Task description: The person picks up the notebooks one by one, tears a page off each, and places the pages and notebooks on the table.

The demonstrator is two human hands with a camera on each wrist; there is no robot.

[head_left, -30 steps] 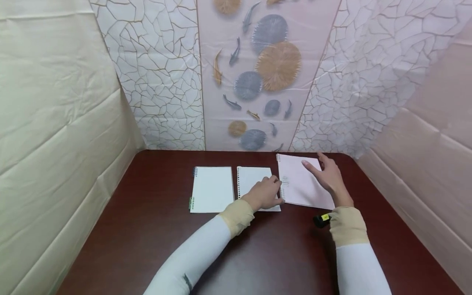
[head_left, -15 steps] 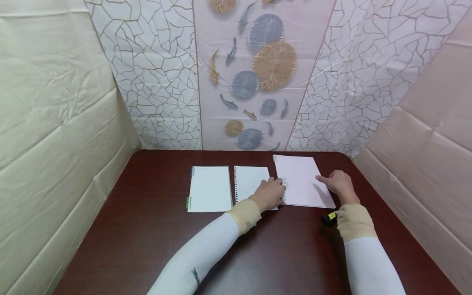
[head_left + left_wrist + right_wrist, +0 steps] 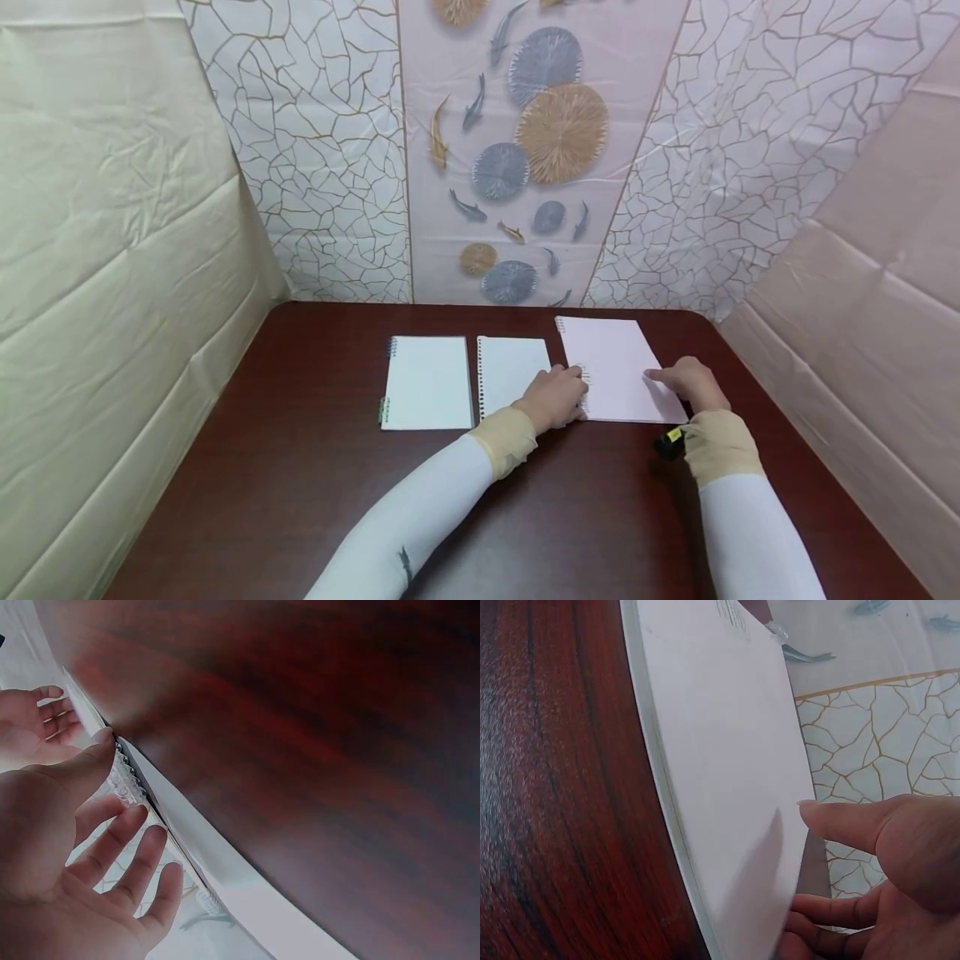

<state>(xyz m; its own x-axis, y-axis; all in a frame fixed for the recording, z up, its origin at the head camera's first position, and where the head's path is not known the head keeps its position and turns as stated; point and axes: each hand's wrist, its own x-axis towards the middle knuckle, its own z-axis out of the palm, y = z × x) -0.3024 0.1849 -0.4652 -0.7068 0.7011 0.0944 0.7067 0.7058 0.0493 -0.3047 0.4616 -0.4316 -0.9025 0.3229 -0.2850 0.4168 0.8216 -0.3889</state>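
A pinkish-white spiral notebook (image 3: 611, 354) lies at the back right of the table, with a hand at either side. My left hand (image 3: 557, 396) reaches to its coil side; in the left wrist view the thumb and loosely bent fingertips come right up to the clear coil (image 3: 126, 780). At the opposite edge is my right hand (image 3: 693, 385), its thumb (image 3: 847, 825) held over the page's margin and casting a shadow there. The other right fingers bend beside and below that edge. Left of this notebook, a smaller white notebook (image 3: 510, 367) is partly covered by my left hand.
Another white notebook (image 3: 429, 383) with blue and green coils lies further left. A black object with a yellow label (image 3: 667, 444) sits by my right wrist. Patterned cloth (image 3: 510, 167) hangs behind the dark red table (image 3: 300, 467).
My right hand has come down from the notebook's upper right to its lower right edge. My left hand has shifted slightly right, and the notebook's front edge lies more level.
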